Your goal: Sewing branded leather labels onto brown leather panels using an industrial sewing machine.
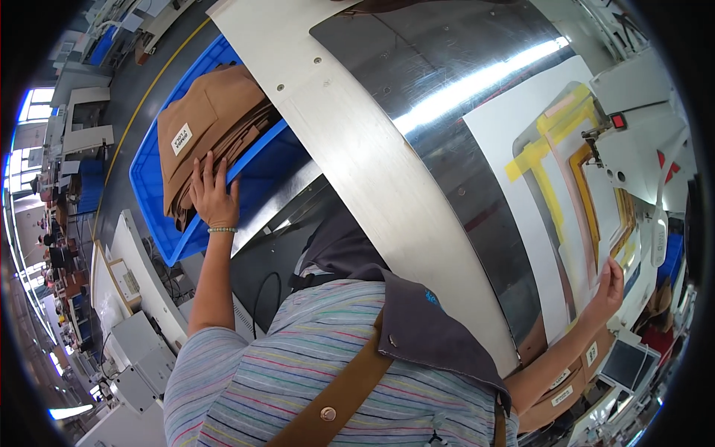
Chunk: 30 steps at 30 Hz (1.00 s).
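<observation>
Fingers of the left hand (pixel 215 195): spread fairly wide, thumb apart, laid against the near edge of the stack; no single piece shows pinched between them.
Fingers of the right hand (pixel 607 294): narrow, tips drawn close together at the near edge of the flat frame; whether they pinch anything, I cannot tell.
Brown stack: a thick pile of folded-looking brown pieces with a white rectangular label (pixel 212 104), lying in the blue plastic crate (pixel 149 208) to the person's left, its layered edges facing the body.
Taped frame: a flat, layered frame bound with yellow tape (pixel 547 175), beside the white sewing machine head (pixel 640 160), at the right of the shiny metal worktop (pixel 402 201).
Left touch: best kept light, fingertips feeling along the layered edges so that one piece separates cleanly and its neighbours stay square.
Label side: worth keeping flat and uncreased under the palm.
Right grip: probably safest at the frame's outer edge, well clear of the needle area, without pressing hard enough to shift the tape.
</observation>
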Motion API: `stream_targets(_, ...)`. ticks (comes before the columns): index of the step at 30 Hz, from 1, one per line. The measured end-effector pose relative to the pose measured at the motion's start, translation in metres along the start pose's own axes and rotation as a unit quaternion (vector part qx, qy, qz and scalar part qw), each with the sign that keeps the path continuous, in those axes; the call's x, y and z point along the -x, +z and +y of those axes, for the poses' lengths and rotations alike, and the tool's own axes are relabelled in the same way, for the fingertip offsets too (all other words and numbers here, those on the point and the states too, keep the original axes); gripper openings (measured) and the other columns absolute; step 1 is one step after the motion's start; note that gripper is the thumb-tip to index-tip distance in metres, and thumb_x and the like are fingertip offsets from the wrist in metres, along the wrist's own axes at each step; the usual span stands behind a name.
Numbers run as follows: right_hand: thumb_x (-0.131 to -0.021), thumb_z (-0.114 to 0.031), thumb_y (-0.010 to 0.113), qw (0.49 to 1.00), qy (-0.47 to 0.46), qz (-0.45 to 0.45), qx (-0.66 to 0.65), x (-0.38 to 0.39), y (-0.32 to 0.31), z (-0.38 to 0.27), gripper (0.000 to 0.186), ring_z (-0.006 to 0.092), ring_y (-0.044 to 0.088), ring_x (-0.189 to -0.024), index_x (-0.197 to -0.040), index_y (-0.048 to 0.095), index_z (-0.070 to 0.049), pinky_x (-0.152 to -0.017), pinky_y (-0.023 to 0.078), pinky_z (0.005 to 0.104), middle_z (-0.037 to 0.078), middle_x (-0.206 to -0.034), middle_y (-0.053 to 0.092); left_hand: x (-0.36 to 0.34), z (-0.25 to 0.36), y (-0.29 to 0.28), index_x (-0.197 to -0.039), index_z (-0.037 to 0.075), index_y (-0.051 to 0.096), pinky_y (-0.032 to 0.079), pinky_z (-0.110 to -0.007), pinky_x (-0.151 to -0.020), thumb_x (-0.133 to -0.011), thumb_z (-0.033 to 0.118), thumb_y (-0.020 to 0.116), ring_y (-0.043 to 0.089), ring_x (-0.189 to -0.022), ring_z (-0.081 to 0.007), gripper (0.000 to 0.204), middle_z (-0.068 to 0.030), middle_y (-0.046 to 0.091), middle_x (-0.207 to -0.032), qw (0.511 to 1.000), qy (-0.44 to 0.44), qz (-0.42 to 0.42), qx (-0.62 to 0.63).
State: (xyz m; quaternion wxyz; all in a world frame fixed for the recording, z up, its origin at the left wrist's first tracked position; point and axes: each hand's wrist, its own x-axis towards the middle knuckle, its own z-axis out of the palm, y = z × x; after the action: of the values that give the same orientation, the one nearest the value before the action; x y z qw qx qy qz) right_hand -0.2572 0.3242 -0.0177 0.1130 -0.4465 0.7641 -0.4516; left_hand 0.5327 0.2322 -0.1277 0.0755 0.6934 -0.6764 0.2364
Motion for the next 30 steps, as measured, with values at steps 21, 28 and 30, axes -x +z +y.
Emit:
stream_targets(21,-0.107,-0.008,0.067,0.999,0.016,-0.022,-0.017,0.009,-0.013,0.007,0.021,0.0128,0.065,-0.112,-0.124,0.072,0.002,-0.104,0.049,0.0276,0.004,-0.117,0.070,-0.056,0.026,0.010,-0.112,0.003,0.066,0.025,-0.056,-0.126,-0.101,0.039,0.070,0.033,-0.155,-0.0476,0.038,-0.0272,0.042,-0.163,0.973,0.018,0.100,0.206)
stream_targets(28,-0.093,-0.009,0.081,0.990,0.073,-0.108,-0.047,-0.015,-0.019,-0.091,0.020,0.0051,0.063,-0.087,-0.111,0.078,0.000,-0.077,0.048,0.0214,0.000,-0.096,0.073,-0.205,0.156,-0.094,-0.124,-0.009,0.065,0.049,-0.050,-0.111,-0.112,0.015,0.049,0.063,-0.131,-0.0406,0.032,-0.0237,0.057,-0.148,0.823,0.194,0.249,0.472)
stream_targets(30,-0.093,-0.013,0.082,0.993,0.038,-0.081,-0.081,-0.033,-0.023,-0.101,0.022,0.0052,0.063,-0.085,-0.111,0.079,0.000,-0.076,0.049,0.0227,0.000,-0.094,0.074,-0.233,0.220,-0.111,-0.123,-0.006,0.067,0.047,-0.049,-0.114,-0.110,0.007,0.050,0.061,-0.136,-0.0391,0.026,-0.0212,0.068,-0.138,0.773,0.286,0.096,0.558)
